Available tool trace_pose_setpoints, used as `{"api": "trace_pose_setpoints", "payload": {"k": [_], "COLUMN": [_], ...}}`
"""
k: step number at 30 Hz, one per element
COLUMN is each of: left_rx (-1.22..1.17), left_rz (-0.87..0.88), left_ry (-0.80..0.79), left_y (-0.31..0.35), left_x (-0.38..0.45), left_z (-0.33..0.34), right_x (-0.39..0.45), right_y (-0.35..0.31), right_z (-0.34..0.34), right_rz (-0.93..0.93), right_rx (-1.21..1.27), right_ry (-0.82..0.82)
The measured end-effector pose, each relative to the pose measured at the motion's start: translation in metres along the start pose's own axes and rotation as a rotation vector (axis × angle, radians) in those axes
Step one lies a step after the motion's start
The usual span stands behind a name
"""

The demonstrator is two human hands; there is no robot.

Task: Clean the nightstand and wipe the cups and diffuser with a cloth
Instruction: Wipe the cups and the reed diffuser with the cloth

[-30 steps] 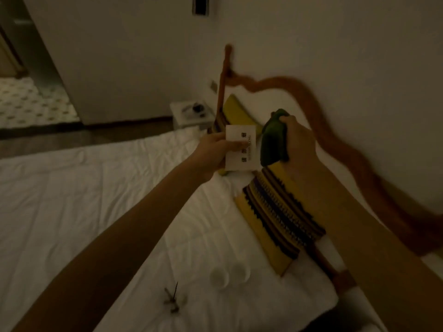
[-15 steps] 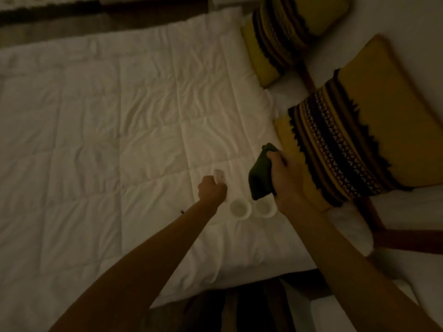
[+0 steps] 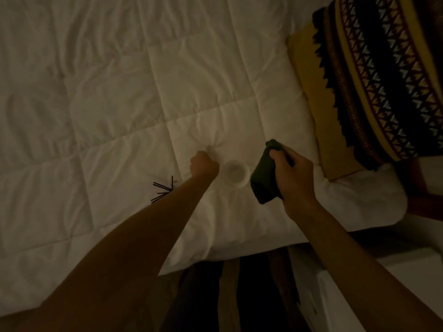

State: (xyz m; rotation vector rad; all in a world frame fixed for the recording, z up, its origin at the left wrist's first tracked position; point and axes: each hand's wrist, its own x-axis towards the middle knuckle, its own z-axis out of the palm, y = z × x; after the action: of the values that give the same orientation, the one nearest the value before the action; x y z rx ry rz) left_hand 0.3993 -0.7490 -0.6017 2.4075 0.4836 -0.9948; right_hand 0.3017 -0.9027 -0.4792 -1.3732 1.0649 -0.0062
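Dim light falls on a white quilted duvet that fills most of the head view, its near edge running across the lower part of the picture above a dark gap of floor. Wide bare quilt lies open to the left and beyond the hands, while the right side is closed off by a yellow patterned cushion lying just beyond the cloth. At the lower right a pale edge of the nightstand shows, though little of its top can be made out. Near the bed's edge a white cup stands upright on the duvet, mouth facing up, between the two hands. The right hand grips a folded dark green cloth, whose long axis runs roughly toward and away from the viewer, its lower end hanging just beside the cup. The left hand is a closed fist just left of the cup, knuckles against the quilt; whether it holds anything cannot be told. Thin dark diffuser sticks fan out on the duvet beside the left forearm, their tips pointing left and away.
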Motion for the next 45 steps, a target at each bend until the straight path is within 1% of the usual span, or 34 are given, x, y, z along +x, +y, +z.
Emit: {"api": "trace_pose_setpoints", "payload": {"k": [3, 5, 6, 7, 8, 10, 12, 14, 15, 17, 18, 20, 22, 23, 26, 29, 32, 35, 39, 42, 45], "left_rx": [0.005, 0.011, -0.045, -0.169, -0.326, -0.596, -0.666, -0.636, -0.585, -0.437, -0.37, -0.265, -0.211, -0.212, -0.184, -0.15, -0.248, -0.269, -0.334, -0.476, -0.639], "left_rz": [0.018, 0.144, 0.226, 0.279, 0.282, 0.224, 0.14, 0.026, -0.034, -0.106, -0.089, 0.035, 0.195, 0.239, 0.321, 0.385, 0.357, 0.412, 0.567, 0.701, 0.798], "left_ry": [-0.037, 0.006, 0.034, 0.05, 0.054, 0.097, 0.188, 0.203, 0.157, -0.023, -0.119, -0.241, -0.251, -0.202, -0.029, 0.018, 0.053, 0.046, 0.005, -0.081, -0.189], "left_y": [0.002, 0.006, 0.007, 0.005, 0.001, -0.016, -0.049, -0.09, -0.111, -0.147, -0.158, -0.17, -0.172, -0.171, -0.168, -0.167, -0.16, -0.14, -0.085, -0.034, 0.022], "left_x": [-0.008, -0.017, -0.022, -0.024, -0.026, -0.02, -0.012, -0.006, -0.003, 0.0, 0.0, -0.002, -0.005, -0.004, 0.002, 0.003, -0.002, -0.019, -0.067, -0.117, -0.176], "left_z": [-0.022, -0.053, -0.071, -0.092, -0.115, -0.155, -0.181, -0.184, -0.177, -0.153, -0.141, -0.116, -0.093, -0.084, -0.072, -0.07, -0.074, -0.089, -0.145, -0.197, -0.244], "right_x": [-0.004, -0.008, -0.01, -0.013, -0.016, -0.018, -0.019, -0.019, -0.018, -0.019, -0.018, -0.016, -0.015, -0.015, -0.015, -0.017, -0.02, -0.028, -0.045, -0.064, -0.088], "right_y": [-0.01, -0.022, -0.029, -0.037, -0.043, -0.054, -0.059, -0.056, -0.053, -0.043, -0.037, -0.021, -0.007, 0.0, 0.01, 0.013, 0.005, -0.014, -0.058, -0.104, -0.167], "right_z": [0.011, 0.017, 0.02, 0.024, 0.027, 0.033, 0.041, 0.05, 0.055, 0.065, 0.069, 0.074, 0.075, 0.075, 0.07, 0.067, 0.067, 0.065, 0.051, 0.045, 0.047], "right_rz": [0.001, -0.008, -0.016, -0.025, -0.035, -0.06, -0.071, -0.062, -0.052, -0.037, -0.037, -0.033, -0.042, -0.045, -0.032, -0.035, -0.041, -0.052, -0.107, -0.207, -0.398], "right_rx": [0.007, 0.002, 0.002, 0.002, 0.001, -0.006, -0.015, -0.023, -0.029, -0.045, -0.057, -0.092, -0.146, -0.172, -0.203, -0.213, -0.197, -0.176, -0.117, -0.106, -0.158], "right_ry": [-0.025, -0.034, -0.038, -0.042, -0.045, -0.046, -0.05, -0.065, -0.075, -0.097, -0.11, -0.133, -0.149, -0.15, -0.143, -0.139, -0.149, -0.183, -0.198, -0.175, -0.201]}}
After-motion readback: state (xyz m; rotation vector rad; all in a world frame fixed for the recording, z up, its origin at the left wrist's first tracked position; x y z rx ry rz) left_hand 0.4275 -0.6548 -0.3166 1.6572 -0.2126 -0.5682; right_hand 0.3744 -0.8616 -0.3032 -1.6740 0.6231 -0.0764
